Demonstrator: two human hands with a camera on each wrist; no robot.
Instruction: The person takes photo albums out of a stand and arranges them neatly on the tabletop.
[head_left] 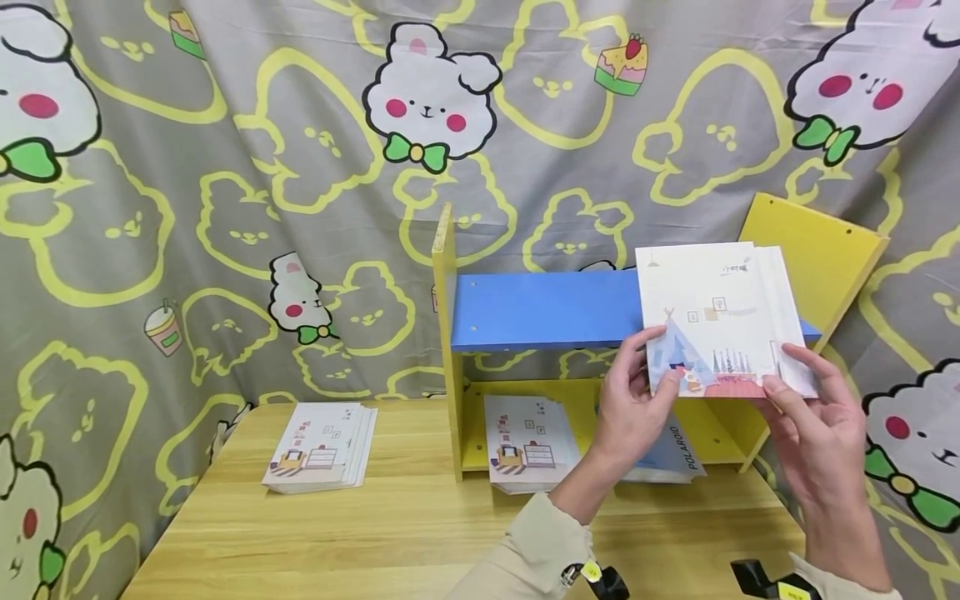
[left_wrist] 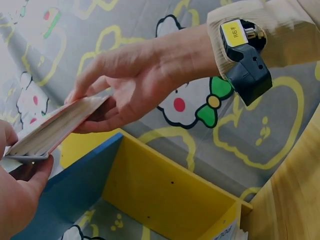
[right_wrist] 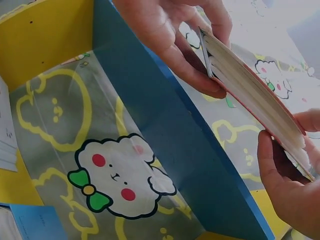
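Both hands hold a small stack of notebooks (head_left: 720,325) up in front of the blue shelf board. Its white cover shows a blue tent and a pink floor. My left hand (head_left: 633,400) grips the lower left corner, thumb on the cover and fingers behind. At the lower right, my right hand (head_left: 817,425) pinches the edge between thumb and fingers. Seen from the side in the right wrist view, the notebooks (right_wrist: 250,85) are pressed together between the left hand (right_wrist: 170,40) and the right hand (right_wrist: 290,190).
A blue and yellow shelf (head_left: 540,308) stands on the wooden table (head_left: 337,542). On its lower board sit white notebooks (head_left: 528,437) and a grey-blue notebook marked POLAROID (head_left: 660,454). Another notebook stack (head_left: 318,446) lies left of the shelf. A patterned curtain (head_left: 315,167) hangs behind.
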